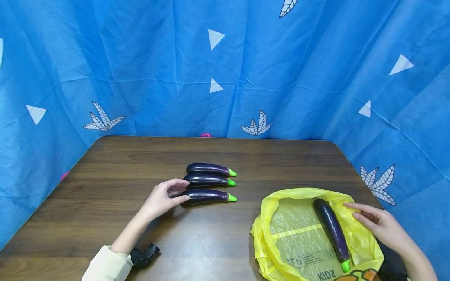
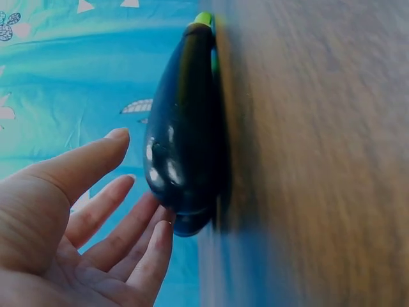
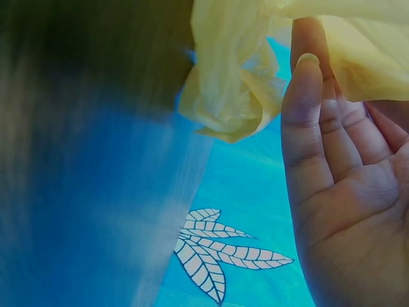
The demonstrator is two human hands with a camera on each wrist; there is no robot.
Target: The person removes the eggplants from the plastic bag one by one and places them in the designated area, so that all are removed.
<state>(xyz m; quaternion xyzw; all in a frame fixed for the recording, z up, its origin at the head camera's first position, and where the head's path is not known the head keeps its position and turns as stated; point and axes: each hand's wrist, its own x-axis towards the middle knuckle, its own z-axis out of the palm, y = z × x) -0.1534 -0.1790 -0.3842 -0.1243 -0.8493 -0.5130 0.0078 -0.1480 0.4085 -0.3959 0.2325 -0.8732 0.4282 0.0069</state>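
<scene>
Three dark purple eggplants with bright green stems lie side by side on the wooden table: a far eggplant [image 1: 207, 168], a middle eggplant [image 1: 207, 180] and a near eggplant [image 1: 207, 196]. My left hand [image 1: 166, 198] is at their blunt ends, thumb and fingers spread apart beside the near eggplant [image 2: 182, 121]. To the right, a yellow plastic bag [image 1: 263, 230] stands with its mouth wide, and another eggplant [image 1: 332, 230] lies inside, stem toward me. At the bag's right rim is my right hand [image 1: 381, 224], fingers fairly straight against the yellow plastic [image 3: 370, 57].
A blue curtain [image 1: 158, 58] with white triangles and leaf prints hangs behind and beside the table [image 1: 116, 175]. Black wrist gear [image 1: 145, 254] sits below my left forearm, close to the cream sleeve [image 1: 109, 263].
</scene>
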